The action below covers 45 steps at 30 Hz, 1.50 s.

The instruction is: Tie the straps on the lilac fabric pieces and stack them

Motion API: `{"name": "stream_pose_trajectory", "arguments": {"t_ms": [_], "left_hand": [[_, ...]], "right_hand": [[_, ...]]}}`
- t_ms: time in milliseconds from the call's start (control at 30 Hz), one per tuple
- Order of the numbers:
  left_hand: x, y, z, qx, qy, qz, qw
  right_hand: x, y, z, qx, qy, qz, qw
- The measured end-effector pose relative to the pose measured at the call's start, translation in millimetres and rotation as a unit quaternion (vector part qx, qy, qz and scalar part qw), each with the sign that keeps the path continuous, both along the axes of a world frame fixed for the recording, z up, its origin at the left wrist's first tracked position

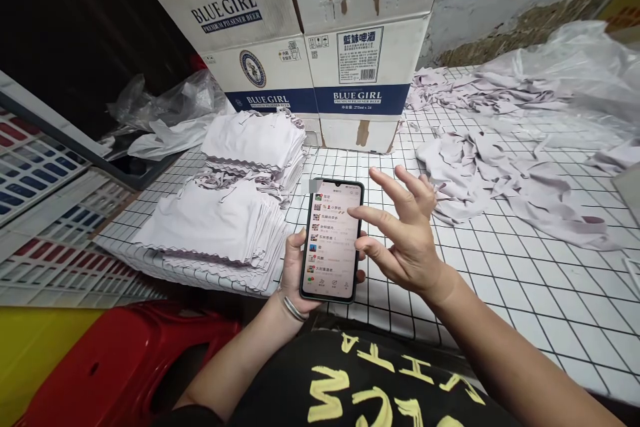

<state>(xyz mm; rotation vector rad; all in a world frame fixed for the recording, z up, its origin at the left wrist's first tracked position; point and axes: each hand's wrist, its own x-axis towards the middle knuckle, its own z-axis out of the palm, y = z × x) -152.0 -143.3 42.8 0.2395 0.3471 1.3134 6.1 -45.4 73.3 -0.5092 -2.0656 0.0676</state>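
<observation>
A smartphone (333, 240) in a dark case is held upright by my left hand (295, 267), its fingers wrapped around the back and sides. Its lit screen shows a list of chats with small pictures. My right hand (407, 233) is over the right side of the phone, fingers spread, with the index fingertip at the screen; whether it touches the glass I cannot tell. To the left of the phone lie two stacks of pale cut fabric pieces, a near stack (200, 220) and a far stack (250, 140), both with wavy edges.
A white and blue beer carton (360, 67) stands open behind the phone. Loose fabric strips (480, 173) and clear plastic (565, 67) lie on the right of the grid-patterned table (395, 307). A red stool (110, 360) and crates (40, 173) are at the left.
</observation>
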Motion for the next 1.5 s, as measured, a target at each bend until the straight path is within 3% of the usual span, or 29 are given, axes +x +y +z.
{"name": "stream_pose_trajectory", "arguments": {"t_ms": [533,833,1100,1233,1500], "left_hand": [[1,1,0.0,-0.010,-0.019,-0.009,1.000],[-2,-1,1.4,-0.028,-0.003,-0.005,1.000],[-4,0,1.9,-0.006,0.022,-0.020,1.000],[-3,0,3.9,-0.006,0.018,0.003,1.000],[0,0,6.8,-0.005,0.021,0.003,1.000]], "right_hand": [[-14,6,-0.3,-0.002,-0.045,-0.014,0.999],[4,-3,3.1,-0.003,0.039,0.006,0.999],[13,-18,-5.0,0.005,0.034,0.022,0.999],[14,-22,-8.3,0.011,0.026,0.030,0.999],[13,-24,-5.5,0.004,0.022,0.032,0.999]]}}
